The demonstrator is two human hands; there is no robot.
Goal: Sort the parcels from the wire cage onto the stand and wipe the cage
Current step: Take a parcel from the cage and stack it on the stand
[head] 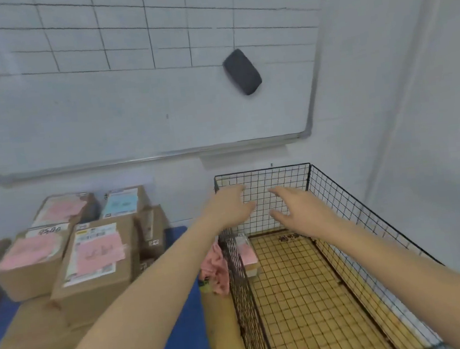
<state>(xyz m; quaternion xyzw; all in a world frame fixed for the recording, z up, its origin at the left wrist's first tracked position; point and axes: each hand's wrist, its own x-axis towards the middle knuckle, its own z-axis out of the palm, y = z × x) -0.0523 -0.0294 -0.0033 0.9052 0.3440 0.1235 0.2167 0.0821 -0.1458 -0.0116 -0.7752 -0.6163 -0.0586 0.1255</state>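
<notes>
The wire cage (340, 199) is thin black metal wire with a matt finish. Its floor mat (294, 296) is yellowish and ribbed, perhaps bamboo, though blur hides the grain. The parcels (99, 292) are dull brown cardboard, with pink and blue paper labels (99, 254) stuck flat on them. A pink cloth (215, 268) is soft and crumpled. The stand (185, 346) has a smooth blue top. The whiteboard (102, 117) is glossy white in a pale metal frame (312, 101), and its eraser (242, 72) is dark and matt.
</notes>
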